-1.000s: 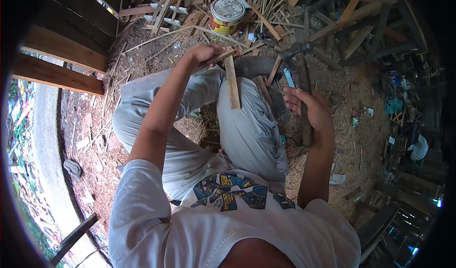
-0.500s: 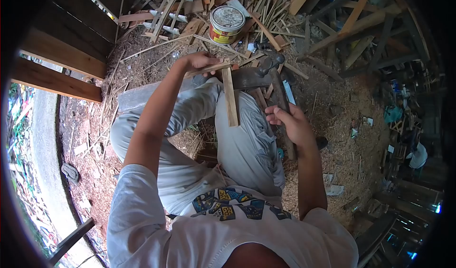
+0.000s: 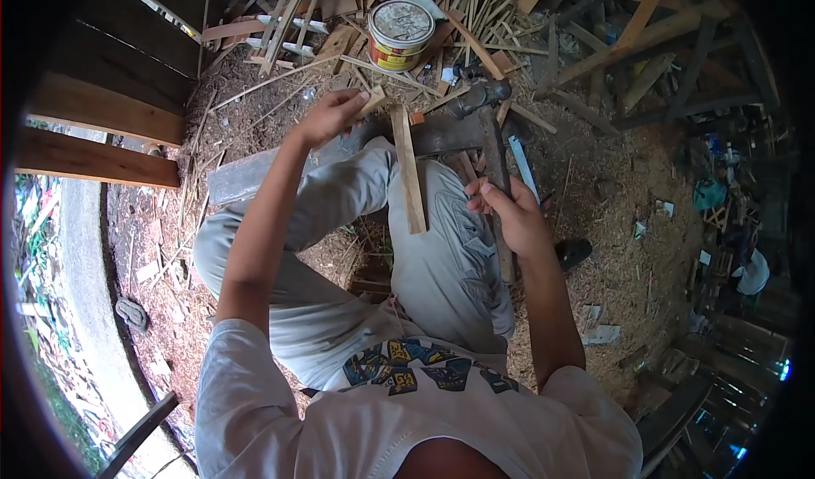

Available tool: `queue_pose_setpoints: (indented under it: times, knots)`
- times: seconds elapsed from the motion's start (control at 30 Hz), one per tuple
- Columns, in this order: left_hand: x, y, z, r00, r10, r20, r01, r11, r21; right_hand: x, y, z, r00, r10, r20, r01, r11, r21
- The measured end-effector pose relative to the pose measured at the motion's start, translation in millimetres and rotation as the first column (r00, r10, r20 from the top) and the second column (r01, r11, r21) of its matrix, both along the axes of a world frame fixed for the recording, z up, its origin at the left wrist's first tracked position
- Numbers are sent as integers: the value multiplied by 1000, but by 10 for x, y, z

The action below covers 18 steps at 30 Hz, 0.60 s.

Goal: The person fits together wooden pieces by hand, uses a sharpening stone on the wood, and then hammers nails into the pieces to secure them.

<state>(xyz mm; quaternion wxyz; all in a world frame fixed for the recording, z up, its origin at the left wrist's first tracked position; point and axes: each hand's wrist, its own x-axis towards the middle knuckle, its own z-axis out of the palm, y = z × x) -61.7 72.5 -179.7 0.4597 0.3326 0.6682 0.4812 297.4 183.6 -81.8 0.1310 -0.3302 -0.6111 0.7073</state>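
My left hand [image 3: 333,117] is closed around a short wooden piece [image 3: 373,100], its end pointing away from me. Below and right of that end, a long flat wooden strip [image 3: 408,173] rests with its near end over my right thigh; a small gap shows between the two pieces. In my right hand [image 3: 514,218] is a hammer [image 3: 492,144], gripped partway along the handle with its dark metal head at the far end. The fingertips of this hand are pinched together, and whether they also hold something small cannot be made out.
A grey plank [image 3: 246,176] lies across the ground beyond my knees. A paint bucket [image 3: 401,36] with a stained lid stands ahead, among scattered wood offcuts [image 3: 471,33]. Timber frames [image 3: 628,80] lean at the far right. Wooden boards [image 3: 106,152] stand to the left.
My left hand has moved slightly left, and its wooden piece has swung away from the top of the long strip. The hammer has shifted a little left and stands more upright in view.
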Motion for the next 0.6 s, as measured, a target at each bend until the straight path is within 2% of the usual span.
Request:
queue_pose_setpoints:
  times: [0.03,0.17,0.27,0.47,0.6]
  knots:
    - [59,-10,-10,997,-21,-72,19,999,-30,-5,0,-44,1000,-10,11,10,1000,-6]
    - [229,51,-14,980,-116,-162,105,992,-74,-24,7,-271,999,8,38,-9,1000,30]
    - [232,92,-77,960,-170,-220,144,981,-129,-31,-50,-311,999,-40,21,41,999,-25]
    - [198,102,-72,948,-147,-282,118,986,-117,26,-100,-298,998,-39,40,40,999,-19]
    - [286,109,93,934,-146,-326,105,985,-140,19,-83,-335,999,5,39,-5,1000,-2]
